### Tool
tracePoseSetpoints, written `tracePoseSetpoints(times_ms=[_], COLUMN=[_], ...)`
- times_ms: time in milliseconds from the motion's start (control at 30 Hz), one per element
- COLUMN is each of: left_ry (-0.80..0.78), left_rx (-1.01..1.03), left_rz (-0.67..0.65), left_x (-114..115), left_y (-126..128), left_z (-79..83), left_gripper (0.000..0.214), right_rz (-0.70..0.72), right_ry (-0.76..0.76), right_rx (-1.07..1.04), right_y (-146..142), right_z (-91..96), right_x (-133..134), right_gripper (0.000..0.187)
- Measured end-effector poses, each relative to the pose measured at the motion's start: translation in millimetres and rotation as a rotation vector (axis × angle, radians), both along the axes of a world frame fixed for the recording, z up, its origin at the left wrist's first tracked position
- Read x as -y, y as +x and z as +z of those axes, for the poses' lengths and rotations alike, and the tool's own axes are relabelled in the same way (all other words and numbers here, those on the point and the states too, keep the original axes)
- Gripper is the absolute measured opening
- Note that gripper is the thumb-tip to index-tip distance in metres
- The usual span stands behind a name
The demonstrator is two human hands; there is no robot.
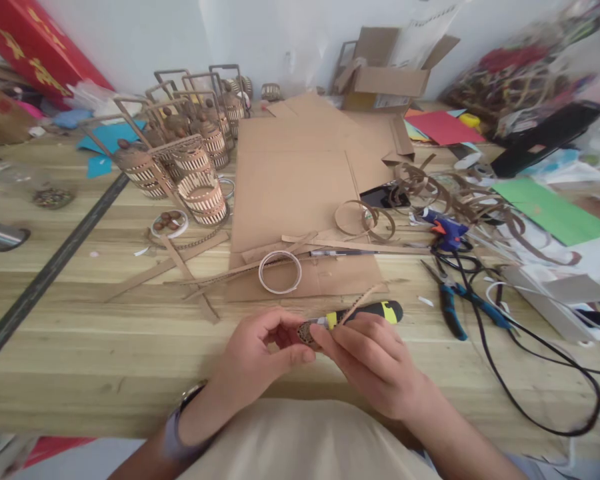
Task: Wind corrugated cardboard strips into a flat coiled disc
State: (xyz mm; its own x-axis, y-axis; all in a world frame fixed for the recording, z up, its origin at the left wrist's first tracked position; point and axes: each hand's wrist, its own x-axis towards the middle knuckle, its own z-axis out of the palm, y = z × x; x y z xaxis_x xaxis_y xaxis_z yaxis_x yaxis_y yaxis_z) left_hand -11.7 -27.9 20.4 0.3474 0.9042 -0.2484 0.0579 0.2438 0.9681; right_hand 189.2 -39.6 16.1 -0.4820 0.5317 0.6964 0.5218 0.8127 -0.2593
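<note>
Hands (263, 357) (375, 357) grip a coiled cardboard strip (305, 333), partly hidden between them.

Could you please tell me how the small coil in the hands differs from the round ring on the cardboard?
The coil is tightly filled with wavy layers, while the ring is an open hoop. The coil looks smaller across than the ring. The coil is held between the left hand and right hand; the ring rests on the cardboard. Both are roundish.
</note>
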Motion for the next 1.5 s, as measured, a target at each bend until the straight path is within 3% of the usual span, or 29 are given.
tracePoseSetpoints(times_ms=[167, 367, 467, 700, 833, 1000, 1100, 1200, 1333, 1500], left_ry=[0.171, 0.05, 0.035, 0.418, 0.479, 0.571, 0.599, 0.627, 0.681, 0.691], left_rx=[-0.116, 0.207, 0.256, -0.161, -0.255, -0.29, -0.303, -0.317, -0.307, -0.336], left_rz=[-0.01, -0.157, -0.189, -0.241, -0.179, -0.013, 0.004, -0.016, -0.051, -0.087], left_x=[2.5, 2.1, 0.5, -4.2, -3.4, -0.7, 0.1, -0.7, -2.6, -3.8], left_y=[-1.2, -4.6, -5.2, -10.1, -10.9, -8.9, -6.4, -2.9, 0.9, 1.3], left_z=[7.0, -0.9, -2.9, 6.0, 3.7, -6.5, -9.3, -11.4, -16.3, -21.6], left_gripper=[0.021, 0.041, 0.05, 0.026, 0.025, 0.022, 0.02, 0.021, 0.022, 0.024], right_rz=[0.021, -0.014, 0.013, 0.086, 0.017, -0.097, -0.189, -0.216, -0.123, -0.103], right_ry=[0.028, -0.06, -0.054, 0.025, 0.091, -0.045, -0.233, -0.39, -0.434, -0.377], right_rx=[0.002, -0.044, -0.038, 0.014, 0.107, -0.064, -0.219, -0.31, -0.389, -0.408], right_y=[-7.4, -4.0, -1.3, -1.3, 0.4, -2.4, -8.8, -13.4, -16.6, -19.8], right_z=[11.5, 8.6, 8.4, 6.7, 5.2, -15.4, -26.5, -26.9, -22.0, -24.3], right_x=[0.3, 6.0, 6.6, -2.1, 0.8, 10.1, 6.2, -1.0, -5.0, -5.0], right_gripper=[0.024, 0.021, 0.023, 0.024, 0.026, 0.022, 0.007, 0.017, 0.018, 0.02])
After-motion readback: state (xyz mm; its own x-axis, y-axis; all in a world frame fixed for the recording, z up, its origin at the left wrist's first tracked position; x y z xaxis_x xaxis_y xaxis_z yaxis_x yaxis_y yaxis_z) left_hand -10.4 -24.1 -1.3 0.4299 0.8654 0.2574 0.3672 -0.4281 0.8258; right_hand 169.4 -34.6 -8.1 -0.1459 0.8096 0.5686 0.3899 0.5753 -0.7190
